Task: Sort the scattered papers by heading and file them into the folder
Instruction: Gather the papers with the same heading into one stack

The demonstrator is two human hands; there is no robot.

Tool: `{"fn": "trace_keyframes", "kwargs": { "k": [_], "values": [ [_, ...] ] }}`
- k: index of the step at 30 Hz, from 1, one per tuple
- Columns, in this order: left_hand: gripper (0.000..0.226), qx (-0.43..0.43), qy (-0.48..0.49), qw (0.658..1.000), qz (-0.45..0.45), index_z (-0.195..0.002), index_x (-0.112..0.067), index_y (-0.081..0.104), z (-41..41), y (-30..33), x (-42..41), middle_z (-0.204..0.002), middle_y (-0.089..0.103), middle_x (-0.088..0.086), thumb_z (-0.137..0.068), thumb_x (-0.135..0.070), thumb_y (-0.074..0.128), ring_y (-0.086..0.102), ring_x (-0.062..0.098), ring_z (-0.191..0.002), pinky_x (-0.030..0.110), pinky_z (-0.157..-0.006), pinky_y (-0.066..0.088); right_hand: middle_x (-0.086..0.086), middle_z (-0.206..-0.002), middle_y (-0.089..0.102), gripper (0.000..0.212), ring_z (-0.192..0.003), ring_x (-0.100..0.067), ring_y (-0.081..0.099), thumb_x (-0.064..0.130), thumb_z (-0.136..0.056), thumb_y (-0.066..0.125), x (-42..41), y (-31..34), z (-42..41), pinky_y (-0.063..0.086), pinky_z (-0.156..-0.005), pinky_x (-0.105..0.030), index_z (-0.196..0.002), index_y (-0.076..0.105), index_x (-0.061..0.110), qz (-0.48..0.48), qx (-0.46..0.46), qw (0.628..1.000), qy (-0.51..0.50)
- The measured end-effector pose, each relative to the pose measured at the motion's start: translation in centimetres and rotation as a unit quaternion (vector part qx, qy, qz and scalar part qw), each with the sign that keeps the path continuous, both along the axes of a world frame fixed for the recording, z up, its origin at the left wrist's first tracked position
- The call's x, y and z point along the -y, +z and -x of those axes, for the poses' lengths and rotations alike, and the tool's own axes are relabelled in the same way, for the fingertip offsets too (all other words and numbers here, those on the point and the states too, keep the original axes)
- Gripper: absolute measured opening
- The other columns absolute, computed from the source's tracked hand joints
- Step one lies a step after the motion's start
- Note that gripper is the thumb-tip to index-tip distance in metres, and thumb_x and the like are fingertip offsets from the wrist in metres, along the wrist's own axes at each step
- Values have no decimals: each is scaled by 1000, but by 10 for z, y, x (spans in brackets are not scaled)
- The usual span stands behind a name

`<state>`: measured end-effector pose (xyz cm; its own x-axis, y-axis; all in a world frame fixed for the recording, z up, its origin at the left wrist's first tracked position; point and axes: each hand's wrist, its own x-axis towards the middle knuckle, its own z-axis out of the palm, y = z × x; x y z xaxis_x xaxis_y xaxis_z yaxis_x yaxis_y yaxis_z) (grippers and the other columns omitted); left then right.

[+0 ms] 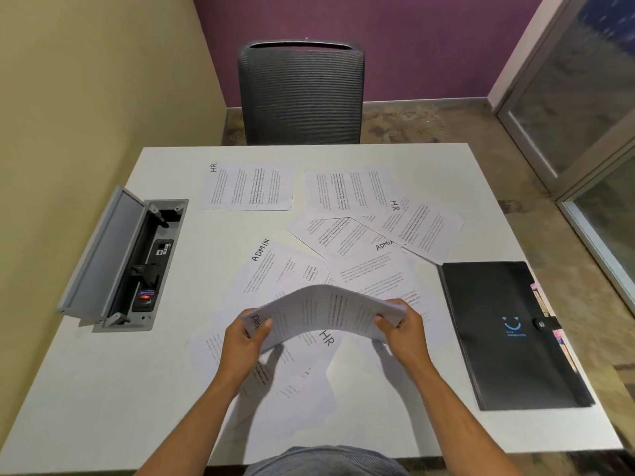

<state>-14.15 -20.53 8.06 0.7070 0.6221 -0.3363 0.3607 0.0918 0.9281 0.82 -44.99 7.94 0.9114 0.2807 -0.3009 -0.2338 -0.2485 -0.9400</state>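
Gathering is under way: both hands, left (242, 341) and right (403, 329), grip a bowed stack of papers (326, 310) above the table's (103, 389) near edge. Next, probably match remaining sheets; the closed folder (498, 355) waits at the right edge.

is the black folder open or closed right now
Closed. The black folder lies flat on the table with its strap snapped over the front cover; no papers are in it that show.

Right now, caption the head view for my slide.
Both hands bow a paper stack above scattered sheets, folder closed.
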Motion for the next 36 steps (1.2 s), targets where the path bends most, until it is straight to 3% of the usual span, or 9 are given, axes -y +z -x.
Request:
{"fn": "trace_keyframes", "kwargs": {
  "k": [4,10,18,21,24,29,32,34,36],
  "values": [
    [27,15,25,999,14,-118,-18,62,-5,8,6,-108,69,-3,-92,-26,64,65,15,-99,27,-73,52,-2,-93,65,24,-90,-12,61,-7,-88,64,2,2,-5,53,-75,-28,-94,60,16,-7,2,1000,-8],
    [17,40,45,998,-5,-110,-26,63,-11,20,15,-105,69,-4,-93,-25,62,65,9,-95,29,-75,52,-1,-95,67,22,-89,-10,65,-3,-86,69,13,5,-10,55,-68,-21,-104,62,8,-42,-5,999,-11],
    [20,36,39,998,-33,-104,-16,60,-17,29,3,-88,67,8,-88,-8,69,65,21,-85,35,-79,54,-11,-99,74,30,-88,-29,74,0,-89,66,50,1,-22,60,-66,-37,-117,61,8,-108,-90,988,-60],
    [15,22,33,999,-14,-104,-14,63,-18,25,4,-85,66,7,-90,-10,67,64,24,-83,39,-76,54,-12,-100,75,32,-92,-30,72,-2,-89,65,69,-7,-21,58,-66,-36,-119,62,7,-137,-129,976,-109],
    [10,25,79,995,57,-103,-18,62,-19,26,19,-97,66,5,-94,-22,62,63,28,-96,35,-75,52,-14,-111,72,40,-104,-32,68,-3,-88,65,83,-17,-16,58,-79,-45,-126,60,10,-176,-173,955,-163],
    [65,22,95,968,229,-125,-16,52,-24,18,66,-121,65,9,-79,-60,66,64,29,-111,40,-79,55,-10,-121,70,44,-112,-30,64,1,-88,63,87,-16,0,57,-74,-38,-130,60,13,-237,-222,920,-221],
    [73,28,46,956,288,-126,-12,51,-29,20,97,-118,66,11,-73,-59,68,65,29,-103,38,-68,57,-8,-114,72,38,-108,-30,64,1,-93,59,82,-10,13,56,-76,-43,-127,60,19,-241,-229,917,-221],
    [82,40,9,956,292,-128,-13,49,-31,23,109,-120,65,6,-68,-59,78,65,20,-103,37,-79,57,-7,-111,72,37,-106,-30,65,5,-94,60,77,-9,25,57,-82,-48,-126,60,23,-229,-228,923,-209],
    [75,43,-8,967,249,-140,-18,44,-32,25,118,-131,62,-2,-77,-42,79,61,16,-117,38,-98,51,-8,-113,72,38,-109,-31,64,5,-94,60,70,-10,40,56,-89,-50,-128,60,23,-224,-227,926,-204]
  ]
}}
